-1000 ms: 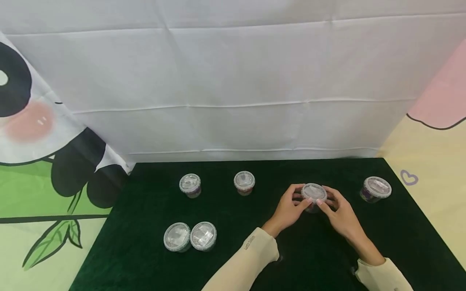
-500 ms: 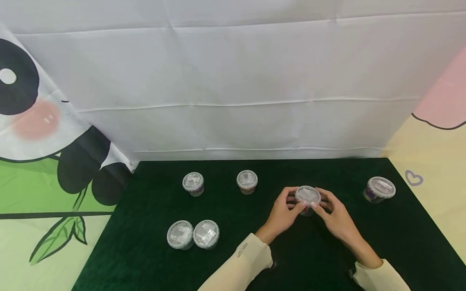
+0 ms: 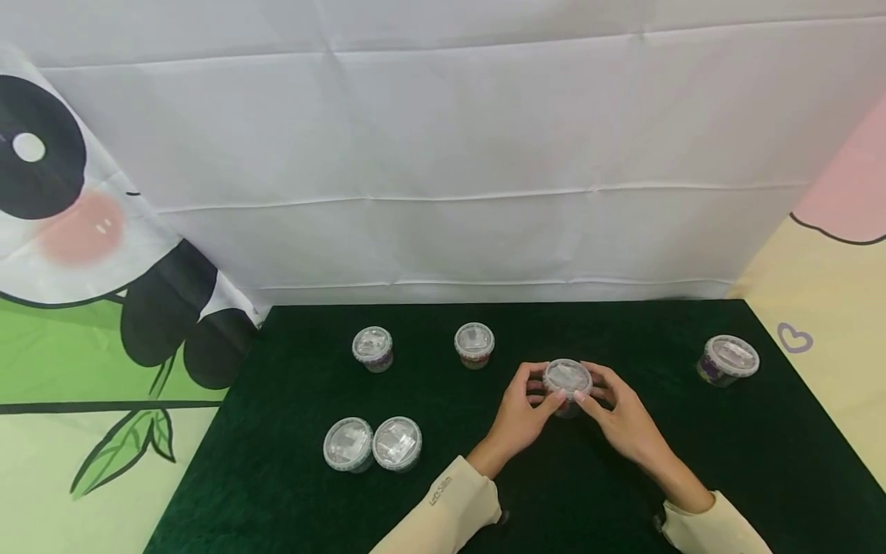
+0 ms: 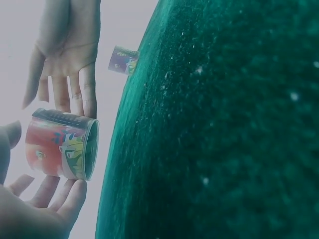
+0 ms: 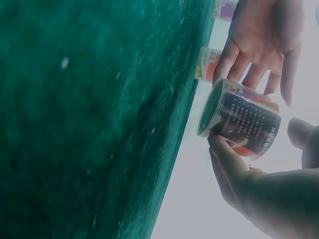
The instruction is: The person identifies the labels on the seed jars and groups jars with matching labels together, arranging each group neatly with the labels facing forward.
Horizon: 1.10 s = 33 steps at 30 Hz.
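Observation:
Both hands hold one small lidded plastic tub point(image 3: 567, 375) between them, right of the table's middle. My left hand point(image 3: 521, 412) grips its left side, and my right hand point(image 3: 616, 415) grips its right side, with both thumbs at the near rim. A red printed label wraps the tub point(image 4: 47, 144) in the left wrist view. From the right wrist, a dark panel of small print shows on the tub point(image 5: 249, 122). Its clear base appears slightly above the green cloth. In the head view the fingers cover part of its wall.
On the green-covered table point(image 3: 277, 508), two tubs stand at the back, a left tub point(image 3: 372, 348) and a middle tub point(image 3: 474, 344). Two more, a tub point(image 3: 348, 444) and its neighbour point(image 3: 398, 444), sit side by side at front left. Another tub point(image 3: 728, 359) stands far right.
Both hands have carried the held tub leftward and slightly toward the person. The other tubs shift a little rightward in view together with the background, as the head camera turns.

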Each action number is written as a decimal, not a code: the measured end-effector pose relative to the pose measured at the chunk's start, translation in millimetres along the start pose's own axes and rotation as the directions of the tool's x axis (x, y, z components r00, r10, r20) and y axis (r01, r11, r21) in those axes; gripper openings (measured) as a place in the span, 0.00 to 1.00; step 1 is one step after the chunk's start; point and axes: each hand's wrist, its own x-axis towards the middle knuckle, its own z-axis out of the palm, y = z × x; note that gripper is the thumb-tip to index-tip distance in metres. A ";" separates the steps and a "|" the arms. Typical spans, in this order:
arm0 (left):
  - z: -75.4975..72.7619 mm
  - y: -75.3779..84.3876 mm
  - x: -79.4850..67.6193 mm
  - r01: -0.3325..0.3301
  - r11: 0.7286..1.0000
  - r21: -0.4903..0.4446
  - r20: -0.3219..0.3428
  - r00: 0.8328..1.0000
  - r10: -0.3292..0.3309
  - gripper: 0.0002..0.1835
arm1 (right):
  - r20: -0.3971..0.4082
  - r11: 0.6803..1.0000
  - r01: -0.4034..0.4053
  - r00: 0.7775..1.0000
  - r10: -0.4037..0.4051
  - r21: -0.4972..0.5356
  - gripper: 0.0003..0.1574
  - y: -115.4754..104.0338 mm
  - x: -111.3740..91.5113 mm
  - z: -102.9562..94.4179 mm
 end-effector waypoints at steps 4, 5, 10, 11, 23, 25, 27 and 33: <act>-4.6 -0.3 -5.6 0.011 1.000 -0.004 -0.009 1.000 -0.011 0.23 | 0.009 1.000 0.009 1.000 -0.009 0.006 0.35 -3.1 -0.6 5.0; -5.9 0.2 -7.2 0.016 1.000 -0.003 -0.010 1.000 -0.016 0.23 | 0.012 1.000 0.010 1.000 -0.010 0.007 0.35 -4.1 -1.0 6.2; -12.5 2.6 -15.1 0.046 0.999 0.006 -0.019 0.999 -0.046 0.24 | 0.031 1.000 0.009 0.999 -0.010 0.027 0.35 -6.2 -2.0 12.2; -13.9 3.0 -16.8 0.050 0.999 0.008 -0.022 0.999 -0.049 0.24 | 0.037 1.000 0.006 0.999 -0.007 0.031 0.35 -6.6 -2.1 13.5; -27.7 -0.1 -33.6 0.077 0.997 0.003 -0.042 0.996 -0.077 0.24 | 0.098 0.998 -0.010 0.995 0.004 0.063 0.35 -10.5 -2.5 28.3; -29.4 -1.3 -36.0 0.073 0.997 0.003 -0.047 0.996 -0.073 0.23 | 0.105 0.998 -0.012 0.994 0.005 0.064 0.35 -11.4 -2.6 30.4; -30.9 -2.3 -38.4 0.079 0.997 0.003 -0.052 0.996 -0.079 0.23 | 0.109 0.998 -0.012 0.994 0.005 0.065 0.35 -12.4 -2.7 32.5; -35.6 -3.1 -44.2 0.094 0.996 -0.007 -0.060 0.994 -0.094 0.24 | 0.118 0.997 -0.021 0.993 0.012 0.074 0.35 -14.8 -3.4 38.1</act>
